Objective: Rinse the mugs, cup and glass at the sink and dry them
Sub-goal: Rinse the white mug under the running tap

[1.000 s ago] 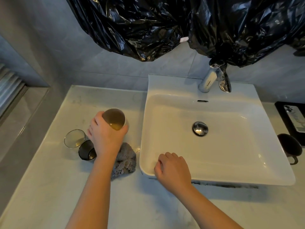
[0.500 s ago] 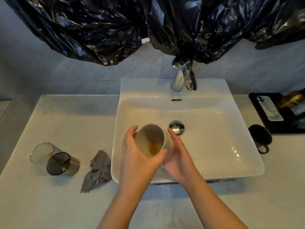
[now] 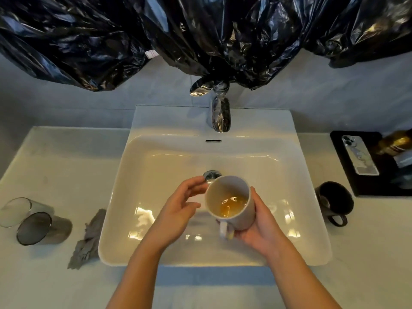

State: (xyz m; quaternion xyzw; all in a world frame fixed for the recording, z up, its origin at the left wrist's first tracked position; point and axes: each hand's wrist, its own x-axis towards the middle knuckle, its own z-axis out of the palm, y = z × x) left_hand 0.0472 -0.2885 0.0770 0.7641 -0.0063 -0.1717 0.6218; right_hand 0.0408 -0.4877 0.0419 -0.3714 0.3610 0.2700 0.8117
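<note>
A white mug (image 3: 229, 202) with amber liquid in its bottom is held over the white sink (image 3: 156, 166), tilted toward me, handle down. My right hand (image 3: 263, 230) grips its side and base. My left hand (image 3: 178, 210) hovers just left of the mug with fingers spread, off it. A clear glass (image 3: 15, 210) and a dark smoked cup (image 3: 42, 228) stand together on the counter at far left. A black mug (image 3: 334, 201) sits on the counter right of the sink. The chrome faucet (image 3: 219, 110) is at the back; no water is running.
A grey cloth (image 3: 89, 239) lies crumpled on the counter by the sink's left edge. A black tray (image 3: 361, 161) at right holds a phone (image 3: 361, 157) and a bottle. Black plastic bags (image 3: 200, 34) hang over the wall above the faucet.
The white mug was lifted from the left counter over the sink and passed from my left hand to my right. My left hand has let go and opened.
</note>
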